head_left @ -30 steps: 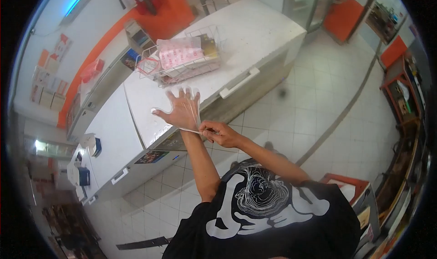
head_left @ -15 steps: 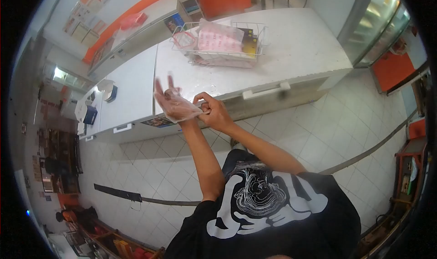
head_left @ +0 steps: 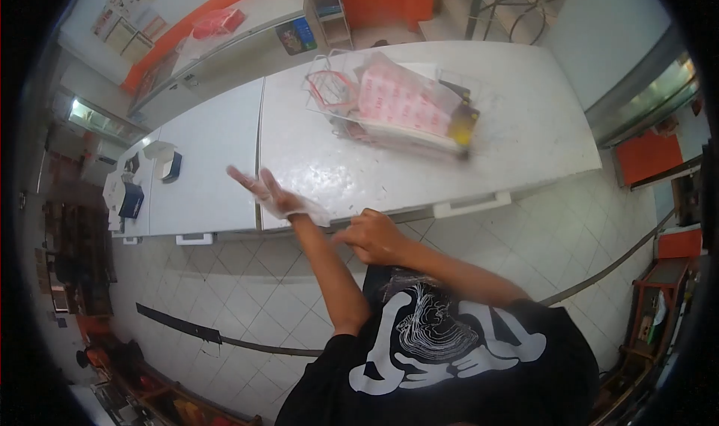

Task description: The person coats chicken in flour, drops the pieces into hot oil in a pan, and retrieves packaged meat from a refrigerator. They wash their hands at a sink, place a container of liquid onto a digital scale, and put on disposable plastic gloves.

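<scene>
A clear plastic glove (head_left: 313, 213) covers my left hand (head_left: 271, 194). That hand is open over the near edge of the white chest freezer (head_left: 314, 164), its fingers spread and nothing in them. The glove's loose cuff flares at my wrist. My bare right hand (head_left: 372, 239) is beside it, apart from the cuff, with bent fingers and the thumb held away from them; nothing shows between them. On the freezer top is a wire basket (head_left: 335, 105) with a pink-printed plastic packet (head_left: 397, 92) and a blurred black and yellow box (head_left: 463, 126).
White lid handles (head_left: 472, 204) jut from the freezer's front. Dark blue and white boxes (head_left: 168, 164) stand at its left end. Behind is another counter (head_left: 262, 21) with a red plastic bag (head_left: 217, 25). A dark strip (head_left: 180, 322) crosses the tiled floor.
My right hand has let go of the glove's cuff and moved down and right. My left hand has moved away to the left. The view has shifted.
</scene>
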